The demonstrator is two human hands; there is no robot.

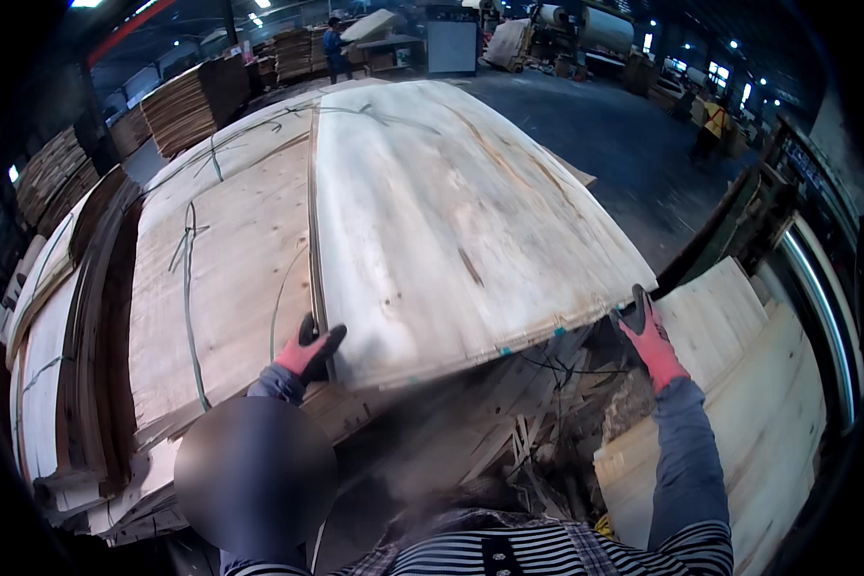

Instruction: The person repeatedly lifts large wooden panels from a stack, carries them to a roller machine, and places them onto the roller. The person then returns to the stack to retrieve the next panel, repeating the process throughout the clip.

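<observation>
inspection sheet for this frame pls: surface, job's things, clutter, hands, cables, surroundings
Surface: stack of veneer sheets, pale wood, bound with thin green cords.
Job's things: large pale veneer sheet, lifted at its near edge, lying over the stack's right part.
Clutter: broken wood strips and scraps below the sheet's near edge.
Grippers: left hand, red and black glove, grips the sheet's near left corner; right hand, same glove, grips its near right corner.
Cables: nothing seen apart from the cords.
Surroundings: more veneer stacks far left; pale boards at right; dark factory floor; a person in blue far off; machinery with rolls at back.
</observation>
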